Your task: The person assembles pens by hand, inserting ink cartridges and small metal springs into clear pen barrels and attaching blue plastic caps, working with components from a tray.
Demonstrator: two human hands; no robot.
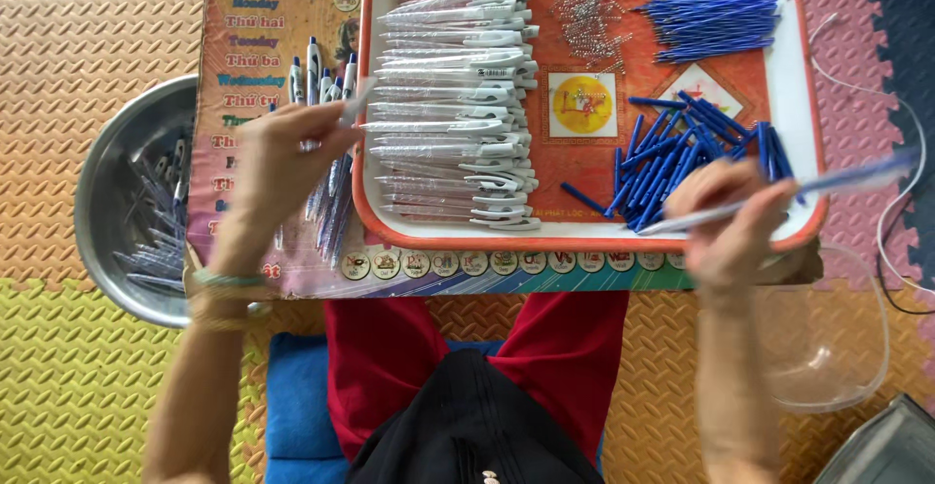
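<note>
Dozens of white pen barrels [453,94] are stacked on the red tray [794,133], so plenty is left; only a few finished pens [317,70] stand beyond the left hand [282,158], with more in the metal bowl [107,167]. That hand pinches a pale barrel piece [355,104], jutting toward the stack. The right hand [730,216] is closed around a blue-and-clear pen body [808,184], which angles outward past loose blue refills [672,158] just above the fingers.

A low printed board [263,17] carries an orange tray [794,104] (loose pens [326,202] beside it).
</note>
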